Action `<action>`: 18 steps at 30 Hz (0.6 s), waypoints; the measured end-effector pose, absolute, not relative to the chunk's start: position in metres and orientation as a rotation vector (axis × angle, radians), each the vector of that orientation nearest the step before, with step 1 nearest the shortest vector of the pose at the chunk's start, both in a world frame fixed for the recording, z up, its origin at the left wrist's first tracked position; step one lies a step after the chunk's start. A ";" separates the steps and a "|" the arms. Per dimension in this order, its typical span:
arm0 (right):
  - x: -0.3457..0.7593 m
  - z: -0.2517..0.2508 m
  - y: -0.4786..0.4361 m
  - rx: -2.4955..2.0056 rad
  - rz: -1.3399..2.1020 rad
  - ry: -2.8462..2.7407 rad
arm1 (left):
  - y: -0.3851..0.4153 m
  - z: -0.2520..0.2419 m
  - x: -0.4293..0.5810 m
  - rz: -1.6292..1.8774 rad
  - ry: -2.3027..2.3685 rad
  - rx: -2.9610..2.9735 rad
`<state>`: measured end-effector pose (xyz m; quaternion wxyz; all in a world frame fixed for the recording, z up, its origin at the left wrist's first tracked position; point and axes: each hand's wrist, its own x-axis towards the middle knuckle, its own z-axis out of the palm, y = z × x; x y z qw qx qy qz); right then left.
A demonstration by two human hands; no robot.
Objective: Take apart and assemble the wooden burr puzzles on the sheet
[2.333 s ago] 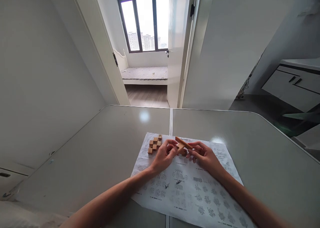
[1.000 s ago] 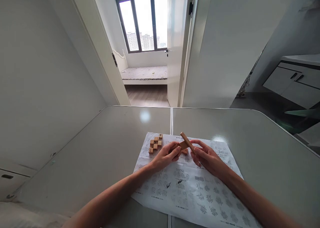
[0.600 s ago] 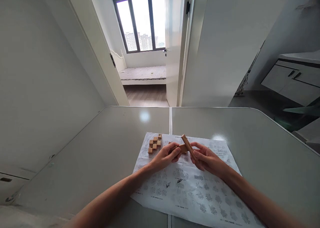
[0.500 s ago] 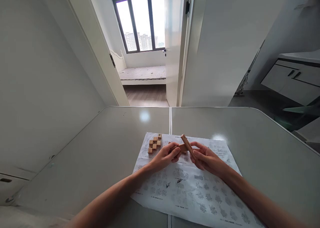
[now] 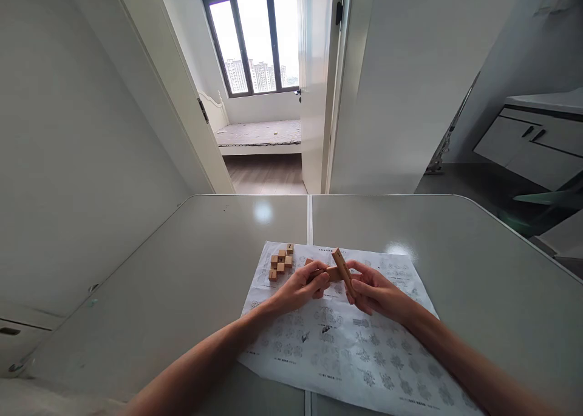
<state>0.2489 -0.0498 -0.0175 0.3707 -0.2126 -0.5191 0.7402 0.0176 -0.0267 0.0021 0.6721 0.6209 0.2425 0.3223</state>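
Note:
Above the printed sheet [image 5: 332,343], my left hand [image 5: 310,281] is closed on a short wooden puzzle piece [image 5: 334,274] that points to the right. My right hand [image 5: 371,287] pinches a longer wooden puzzle stick [image 5: 343,269], tilted with its top end leaning left. The stick crosses in front of the left piece's end; whether the two interlock I cannot tell. A further bit of wood [image 5: 308,262] shows just behind my left fingers. Left of my hands, several small wooden blocks [image 5: 281,262] sit grouped on the sheet, some with dark marks.
The sheet, covered in small line drawings and print, lies on a glossy grey table [image 5: 218,240] with a seam down its middle. Past the far edge, an open door [image 5: 314,88] shows a bed [image 5: 259,133] and a window. Walls flank the table.
The stick in my right hand has tilted slightly and come a little lower. My left hand stays nearly in place, still holding its piece. The view has shifted slightly.

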 end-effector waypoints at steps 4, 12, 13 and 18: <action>0.250 -0.019 -0.050 -0.525 1.938 -1.329 | -0.026 0.002 0.017 0.726 0.533 1.430; 0.246 -0.015 -0.050 -0.602 1.834 -1.323 | -0.026 0.004 0.016 0.718 0.534 1.413; 0.246 -0.015 -0.050 -0.608 1.824 -1.326 | -0.026 0.004 0.016 0.716 0.534 1.415; 0.247 -0.016 -0.050 -0.569 1.843 -1.376 | -0.026 0.004 0.015 0.698 0.534 1.411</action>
